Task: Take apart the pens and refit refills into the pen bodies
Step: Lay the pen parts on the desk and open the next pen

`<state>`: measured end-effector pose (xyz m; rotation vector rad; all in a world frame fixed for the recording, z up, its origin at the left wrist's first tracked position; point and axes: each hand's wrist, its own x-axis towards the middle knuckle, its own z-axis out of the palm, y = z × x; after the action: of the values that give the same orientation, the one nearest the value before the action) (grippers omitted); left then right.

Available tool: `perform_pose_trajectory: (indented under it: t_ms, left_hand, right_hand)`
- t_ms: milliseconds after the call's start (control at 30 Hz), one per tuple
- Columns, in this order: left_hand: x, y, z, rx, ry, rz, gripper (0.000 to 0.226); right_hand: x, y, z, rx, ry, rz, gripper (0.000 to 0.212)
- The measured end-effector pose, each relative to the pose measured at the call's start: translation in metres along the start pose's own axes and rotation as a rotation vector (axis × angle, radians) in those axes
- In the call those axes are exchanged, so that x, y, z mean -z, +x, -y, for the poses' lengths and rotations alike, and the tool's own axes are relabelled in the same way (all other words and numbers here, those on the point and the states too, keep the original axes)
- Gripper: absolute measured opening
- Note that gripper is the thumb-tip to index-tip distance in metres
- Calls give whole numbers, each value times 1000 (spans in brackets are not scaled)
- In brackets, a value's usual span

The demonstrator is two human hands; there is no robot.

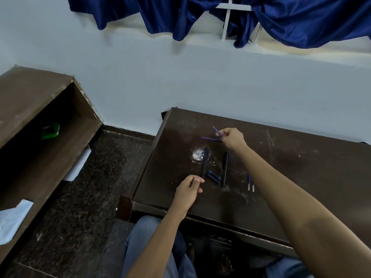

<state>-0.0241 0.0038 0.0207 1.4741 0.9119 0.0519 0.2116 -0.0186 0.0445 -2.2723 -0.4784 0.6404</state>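
Observation:
Two dark pen bodies lie upright-wise on the dark wooden table: one on the left, one to its right. A short blue cap lies between their near ends. My right hand pinches a thin purple refill at the far side; a second refill lies or hangs just under the fingers. My left hand rests curled near the left body's near end, its fingers closed; whether it holds anything is hidden. Two short pen pieces lie to the right.
A pale worn spot marks the tabletop beside the left pen body. A brown shelf unit stands to the left across a dark speckled floor. The table's near edge runs just above my knees.

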Motion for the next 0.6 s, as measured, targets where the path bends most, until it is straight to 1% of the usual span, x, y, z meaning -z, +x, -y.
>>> perform_pose_trajectory:
  t_ms: [67,167,267,500,600]
  left_hand:
    - [0,4,1,-8,-2,-2,25]
    - [2,9,2,-11,-2,-8,26]
    - [5,14,5,-13,-5,-18,26]
    - [9,24,12,-4,-14,-25,27]
    - [9,27,13,9,-19,-26,28]
  right_hand:
    - [-5,13,-4,65,-117,-30,33]
    - [-14,33,-8,66,-194,-51,32]
    - [-19,43,-8,66,-288,-36,34]
    - [-31,61,-12,51,-359,7,34]
    - [-35,64,-13,55,-356,-4,35]
